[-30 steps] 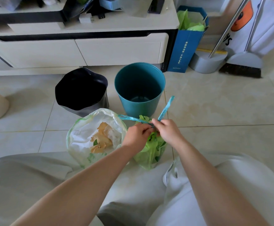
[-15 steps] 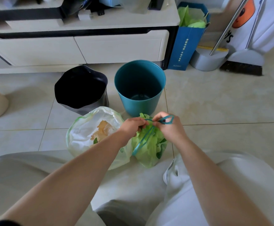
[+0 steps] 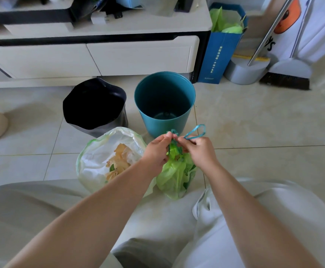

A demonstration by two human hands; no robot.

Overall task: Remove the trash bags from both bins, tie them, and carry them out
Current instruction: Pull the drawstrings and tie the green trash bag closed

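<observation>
**Surface and room.** The floor (image 3: 264,117) is laid with glossy beige tiles divided by thin grout lines. A low white cabinet (image 3: 138,57) with two flat drawer fronts and a dark band under its top spans the upper left of the frame. At its right end stands a blue paper bag (image 3: 219,55) stuffed with green film. Beside that, at the upper right, are a grey dustpan (image 3: 244,72) and a broom (image 3: 287,82) with dark bristles.

**Bins.** Two bins stand at centre frame, just beside each other but apart. The black bin (image 3: 99,132), on the left, has a wavy, irregular rim and a dark interior whose contents cannot be told. The teal bin (image 3: 157,126), on the right, is smooth, round and tapered, with its inner base showing.

**Bags.** The white bag (image 3: 94,167), below the black bin, is translucent with a green edge. Its mouth lies open on crumpled tan paper. The green bag (image 3: 175,176) sits on the floor below the teal bin, between the person's pale-trousered knees. It is thin crinkled film, gathered to a narrow neck.

**Hands.** Both hands meet above that neck. The left hand (image 3: 157,149) pinches the teal drawstring (image 3: 195,131) between thumb and fingertips. The right hand (image 3: 200,149), fingers curled, pinches the base of a drawstring loop that stands up toward the right.
</observation>
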